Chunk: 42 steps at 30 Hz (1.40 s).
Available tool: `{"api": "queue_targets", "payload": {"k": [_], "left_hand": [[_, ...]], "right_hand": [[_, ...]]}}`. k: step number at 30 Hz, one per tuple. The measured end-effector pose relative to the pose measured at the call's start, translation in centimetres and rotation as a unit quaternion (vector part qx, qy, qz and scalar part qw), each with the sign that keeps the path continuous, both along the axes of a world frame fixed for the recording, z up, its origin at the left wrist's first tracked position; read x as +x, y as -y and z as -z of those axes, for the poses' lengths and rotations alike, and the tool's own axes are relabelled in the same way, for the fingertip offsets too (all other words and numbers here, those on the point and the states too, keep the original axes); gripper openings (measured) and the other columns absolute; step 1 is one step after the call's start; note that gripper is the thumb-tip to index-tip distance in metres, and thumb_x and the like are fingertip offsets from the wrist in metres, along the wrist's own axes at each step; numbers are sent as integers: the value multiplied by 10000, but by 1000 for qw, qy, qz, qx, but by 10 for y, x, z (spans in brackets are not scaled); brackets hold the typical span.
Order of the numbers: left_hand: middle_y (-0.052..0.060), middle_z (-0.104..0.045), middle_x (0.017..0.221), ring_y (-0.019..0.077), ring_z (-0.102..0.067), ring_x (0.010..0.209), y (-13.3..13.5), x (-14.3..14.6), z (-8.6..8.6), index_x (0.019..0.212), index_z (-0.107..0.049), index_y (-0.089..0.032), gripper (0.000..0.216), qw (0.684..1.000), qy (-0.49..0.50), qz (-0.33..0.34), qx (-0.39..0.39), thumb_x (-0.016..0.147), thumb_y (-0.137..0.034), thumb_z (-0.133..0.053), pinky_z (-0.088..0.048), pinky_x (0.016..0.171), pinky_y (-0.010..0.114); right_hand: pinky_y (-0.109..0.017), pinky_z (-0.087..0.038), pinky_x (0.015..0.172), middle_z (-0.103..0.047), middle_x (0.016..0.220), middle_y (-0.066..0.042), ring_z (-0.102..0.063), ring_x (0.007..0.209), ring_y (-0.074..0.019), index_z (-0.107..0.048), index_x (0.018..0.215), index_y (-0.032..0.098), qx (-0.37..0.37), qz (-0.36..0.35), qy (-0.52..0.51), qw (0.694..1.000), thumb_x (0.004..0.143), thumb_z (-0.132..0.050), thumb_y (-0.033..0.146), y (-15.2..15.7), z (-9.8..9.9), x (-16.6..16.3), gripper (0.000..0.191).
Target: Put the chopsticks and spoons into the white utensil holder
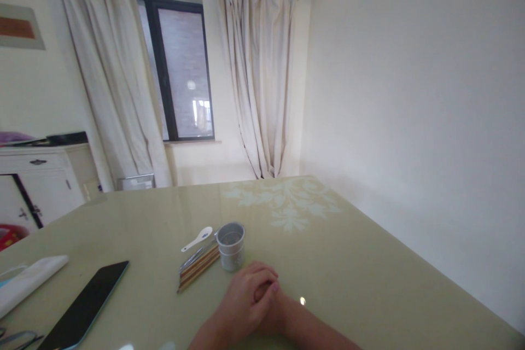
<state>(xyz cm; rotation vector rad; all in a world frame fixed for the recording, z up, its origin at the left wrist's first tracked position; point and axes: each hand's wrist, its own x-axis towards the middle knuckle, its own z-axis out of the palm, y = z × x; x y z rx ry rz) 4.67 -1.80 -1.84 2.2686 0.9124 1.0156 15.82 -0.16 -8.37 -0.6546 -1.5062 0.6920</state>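
Note:
My left hand (245, 296) rests on the table with its fingers folded over my right hand (276, 306). The two are clasped, and most of the right hand's fingers are hidden underneath. Just beyond them stands a small grey cup (231, 258), upright, with something dark and unclear inside. Left of the cup lies a bundle of slim brown wooden sticks (199, 268), like chopsticks. Thin silver utensils (199, 252) lie alongside, their ends partly behind the cup. A white ceramic spoon (197, 239) sits farther back.
The glossy green table (369, 273) runs to a white wall on the right and shows a pale floral pattern (287, 202). At left are a black tablet-like slab (88, 303), a white box-like object (33, 283) and glasses-like frames (20, 336). A white cabinet (53, 175) stands behind.

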Motion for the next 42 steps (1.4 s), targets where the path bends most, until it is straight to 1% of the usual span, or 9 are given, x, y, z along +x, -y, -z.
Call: {"api": "queue_targets", "payload": {"k": [5, 8, 13, 16, 22, 29, 34, 38, 42], "left_hand": [[63, -841, 1064, 310, -783, 1022, 1, 1, -1, 1034, -848, -345, 223, 999, 25, 0, 22, 998, -329, -628, -647, 953, 473], [45, -840, 1089, 304, -773, 1080, -2, -1, 4, 1072, -835, -365, 220, 996, 12, -21, 87, 991, -319, -636, -553, 1129, 540], [140, -672, 1451, 332, -565, 1416, -22, -24, 9, 1313, -709, -257, 376, 940, 122, -273, 161, 1037, -414, -508, -397, 1236, 596], [190, -620, 1488, 363, -552, 1416, -39, -45, 10, 1421, -597, -191, 568, 919, 138, -352, 112, 984, -553, -571, -411, 1212, 600], [204, -687, 1430, 417, -638, 1339, -53, -60, 20, 1455, -553, -180, 808, 939, 104, -327, -32, 840, -678, -717, -454, 1153, 622], [159, -750, 1367, 365, -727, 1196, -27, -30, 9, 1379, -684, -234, 640, 978, 120, -102, -136, 822, -511, -832, -601, 968, 470], [98, -684, 1495, 360, -675, 1316, -15, -31, 3, 1490, -630, -337, 801, 979, 95, 20, -180, 737, -374, -900, -564, 1083, 490], [88, -648, 1537, 335, -660, 1328, -32, -66, 12, 1557, -549, -376, 864, 990, 30, -46, -128, 739, -260, -801, -607, 988, 447], [121, -685, 1469, 329, -621, 1352, -54, -89, 28, 1473, -624, -256, 610, 968, -49, -247, -10, 865, -248, -577, -488, 1145, 527]], "right_hand": [[-416, -635, 728, -666, 809, -87, -737, 942, -350, -752, 931, 293, -11, 24, -21, 999, 883, -768, 507, -3, -17, -3, 220], [-385, -601, 699, -661, 782, -76, -722, 890, -326, -742, 891, 278, -43, 26, -30, 998, 885, -752, 521, -7, -26, -1, 243], [-332, -502, 651, -602, 676, -38, -639, 750, -261, -684, 746, 258, -110, 25, -2, 994, 890, -724, 526, -13, -35, 11, 307], [-310, -404, 620, -480, 576, 13, -498, 617, -194, -558, 603, 251, -131, 43, 68, 988, 879, -737, 497, -16, -41, 24, 411], [-307, -308, 605, -430, 630, 42, -401, 612, -167, -492, 673, 253, -155, 85, 46, 983, 959, -639, 611, -27, -56, 44, 481], [-364, -532, 781, -713, 933, -70, -664, 860, -250, -722, 933, 230, -260, 29, -134, 956, 811, -607, 918, -46, -44, 47, 708], [-378, -574, 823, -725, 876, -48, -720, 865, -255, -729, 919, 224, -333, -12, -212, 919, 795, -658, 901, -49, -35, 46, 692], [-366, -573, 784, -738, 864, -42, -724, 829, -246, -733, 898, 220, -358, -24, -213, 909, 815, -655, 886, -45, -35, 45, 676], [-346, -565, 730, -734, 812, -25, -717, 764, -227, -734, 903, 216, -389, -48, -227, 891, 796, -680, 881, -43, -34, 43, 676]]}}
